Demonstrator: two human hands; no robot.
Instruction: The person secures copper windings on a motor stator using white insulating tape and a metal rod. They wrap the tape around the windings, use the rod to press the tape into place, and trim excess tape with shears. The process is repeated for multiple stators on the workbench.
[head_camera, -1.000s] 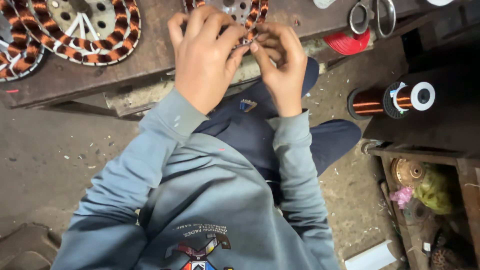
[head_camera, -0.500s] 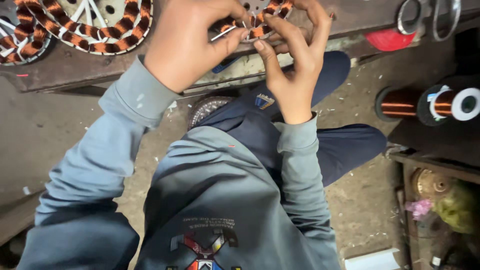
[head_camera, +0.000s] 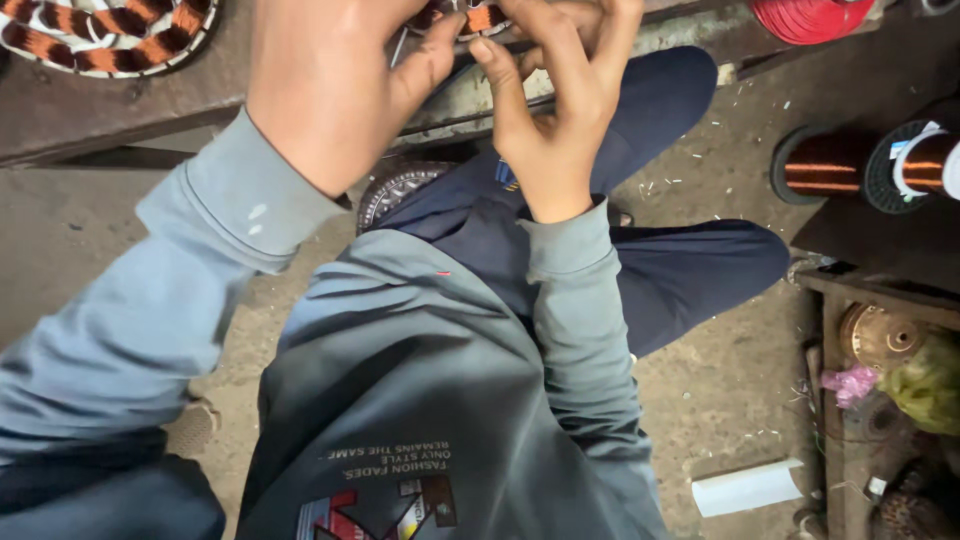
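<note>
Item: wound stator (head_camera: 470, 15), copper coils with orange sleeves, at the table (head_camera: 90, 110) edge, mostly cropped. Left hand (head_camera: 330, 85) and right hand (head_camera: 555, 110) pinch it, apparently on thin wire. I keep fingertips close, tension even.

This is a motor-rewinding workshop. A worn, stained tabletop (head_camera: 90, 110) carries a wound stator (head_camera: 110, 30) with orange and black copper coils. Spools of copper wire (head_camera: 865, 165) lie at the right, and a red wire reel (head_camera: 810, 15) sits at the top edge. The gritty concrete floor (head_camera: 720, 380) is strewn with wire clippings, and a wooden crate (head_camera: 850, 300) holds oddments.
</note>
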